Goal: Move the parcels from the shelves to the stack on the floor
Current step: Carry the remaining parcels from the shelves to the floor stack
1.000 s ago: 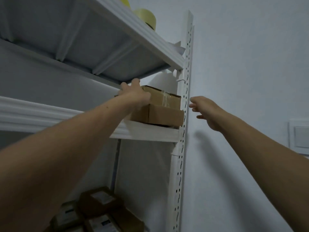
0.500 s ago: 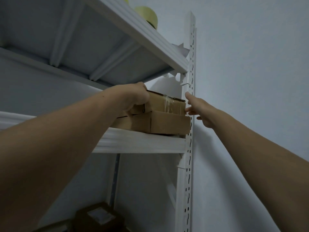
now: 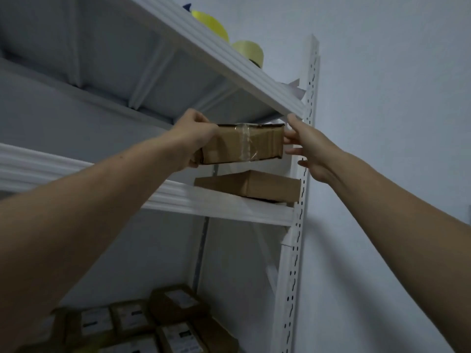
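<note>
Brown cardboard parcel (image 3: pixel 242 145) with clear tape, white shelves (image 3: pixel 219 202), yellow tape rolls (image 3: pixel 248 50), pale grey wall (image 3: pixel 395 98)

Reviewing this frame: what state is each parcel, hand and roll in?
taped parcel: in the air, held between both hands.
flat parcel: lying on the middle shelf, untouched.
left hand: grips the taped parcel's left end.
right hand: straight fingers touch its right end.
labelled parcels: lying below, labels up.
yellow rolls: sitting on the top shelf.
</note>
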